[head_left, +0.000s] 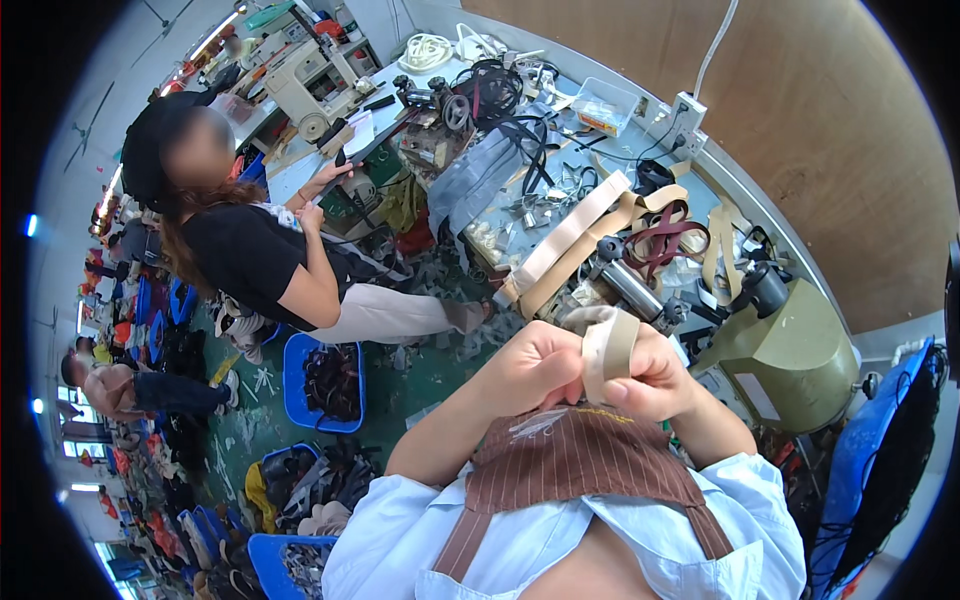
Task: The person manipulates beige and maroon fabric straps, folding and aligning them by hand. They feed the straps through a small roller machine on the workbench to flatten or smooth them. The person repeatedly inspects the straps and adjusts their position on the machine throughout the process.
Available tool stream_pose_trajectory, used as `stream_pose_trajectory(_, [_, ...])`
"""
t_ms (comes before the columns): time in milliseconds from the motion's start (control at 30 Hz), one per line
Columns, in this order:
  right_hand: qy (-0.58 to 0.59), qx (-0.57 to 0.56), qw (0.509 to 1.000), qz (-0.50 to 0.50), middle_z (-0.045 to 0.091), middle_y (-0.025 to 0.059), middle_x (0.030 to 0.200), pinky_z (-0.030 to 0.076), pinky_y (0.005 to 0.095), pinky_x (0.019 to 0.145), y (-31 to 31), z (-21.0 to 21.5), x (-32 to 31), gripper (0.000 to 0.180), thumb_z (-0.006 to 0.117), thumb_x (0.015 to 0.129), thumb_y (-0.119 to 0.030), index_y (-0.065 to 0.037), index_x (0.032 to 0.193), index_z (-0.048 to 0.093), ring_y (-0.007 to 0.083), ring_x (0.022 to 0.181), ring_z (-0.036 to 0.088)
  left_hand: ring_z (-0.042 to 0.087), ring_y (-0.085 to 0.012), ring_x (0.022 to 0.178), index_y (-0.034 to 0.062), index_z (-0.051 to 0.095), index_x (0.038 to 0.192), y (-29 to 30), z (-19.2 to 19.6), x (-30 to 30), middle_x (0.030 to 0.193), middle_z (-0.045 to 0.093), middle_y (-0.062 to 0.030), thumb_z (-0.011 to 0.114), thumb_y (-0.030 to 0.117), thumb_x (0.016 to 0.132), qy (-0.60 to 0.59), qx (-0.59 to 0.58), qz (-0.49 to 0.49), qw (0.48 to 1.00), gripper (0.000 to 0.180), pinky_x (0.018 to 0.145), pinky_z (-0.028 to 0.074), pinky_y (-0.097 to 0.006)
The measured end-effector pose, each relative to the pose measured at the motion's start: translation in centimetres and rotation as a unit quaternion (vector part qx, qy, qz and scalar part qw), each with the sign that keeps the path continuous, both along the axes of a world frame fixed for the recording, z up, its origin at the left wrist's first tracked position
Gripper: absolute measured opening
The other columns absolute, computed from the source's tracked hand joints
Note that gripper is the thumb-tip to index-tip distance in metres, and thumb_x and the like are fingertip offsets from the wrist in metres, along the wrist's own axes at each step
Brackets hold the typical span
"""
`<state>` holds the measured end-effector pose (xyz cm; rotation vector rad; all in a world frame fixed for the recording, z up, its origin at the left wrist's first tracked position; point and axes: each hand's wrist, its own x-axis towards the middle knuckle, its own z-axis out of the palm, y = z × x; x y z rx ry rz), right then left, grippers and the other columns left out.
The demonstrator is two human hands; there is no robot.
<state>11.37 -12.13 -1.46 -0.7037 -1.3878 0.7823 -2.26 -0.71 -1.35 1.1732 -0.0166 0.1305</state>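
Fingers of both hands are closed on a pale beige strip [607, 358], which is bent into a loop at the middle of the view, in front of the chest and above the brown striped apron [570, 465]. The left hand [540, 368] is curled into a fist against the loop's left side; how much of the strip runs inside it is hidden. The right hand [652, 378] grips from the other side, its thumb laid along the lower part of the band. Neither hand is nearer, since both touch the strip; its facing stretch runs lengthwise away from the body, crosswise to the line between the fists, and the bend lies on the far side.

Just beyond the loop, a metal cylinder [630, 283] and longer beige straps [572, 238] crowd the near part of the surface [540, 212], with a tangled dark red strap [665, 240] behind. An olive-green machine housing [790, 365] stands close to the right forearm, so that side looks tight. More room opens leftward, over the green floor [400, 372], toward a blue basket [292, 385] and a co-worker [250, 240] standing well apart.
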Motion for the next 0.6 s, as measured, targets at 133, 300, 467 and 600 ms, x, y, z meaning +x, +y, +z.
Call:
stream_pose_trajectory(133, [-0.117,-0.015,0.993,0.012,0.057,0.0061,0.066,0.042,0.0304,0.052,-0.6,0.7,1.7,0.016,0.058,0.081,-0.016,-0.002,0.072,0.059,0.0197,0.056,0.056,0.043,-0.0026,0.042,0.0006,0.062,0.072,-1.3,1.4,0.4,0.055,0.053,0.0007,0.049,0.034,0.093,0.065,-0.002,0.034,0.997,0.042,0.036,0.03,-0.018])
stream_pose_trajectory(300, [-0.01,-0.145,0.989,0.01,0.061,0.0066,0.075,0.044,0.0272,0.056,-1.2,1.7,0.9,0.03,0.055,0.087,-0.029,0.0,0.085,0.062,0.0147,0.064,0.058,0.046,-0.0029,0.043,0.0012,0.061,0.07,-1.6,0.9,0.1,0.055,0.054,0.0011,0.047,0.03,0.094,-0.027,0.067,0.058,0.996,0.04,0.038,0.034,-0.018])
stream_pose_trajectory(467, [0.237,-0.147,0.955,0.096,0.063,0.0082,0.082,0.043,0.0249,0.058,-2.0,0.5,-1.6,0.038,0.045,0.093,-0.03,0.004,0.1,0.06,0.0116,0.071,0.057,0.045,-0.0075,0.032,0.0053,0.049,0.051,-2.2,1.3,0.2,0.044,0.051,-0.0023,0.045,0.027,0.092,-0.121,0.04,0.065,0.99,0.047,0.032,0.032,-0.021])
stream_pose_trajectory(600, [0.305,-0.239,0.921,0.032,0.063,0.0095,0.079,0.039,0.0218,0.052,-1.5,0.3,-1.9,0.039,0.045,0.093,-0.033,0.004,0.098,0.059,0.0098,0.063,0.053,0.043,-0.0064,0.033,0.0049,0.05,0.053,-1.8,-0.6,0.2,0.045,0.05,-0.0025,0.047,0.032,0.092,-0.066,-0.036,0.082,0.994,0.047,0.032,0.03,-0.02])
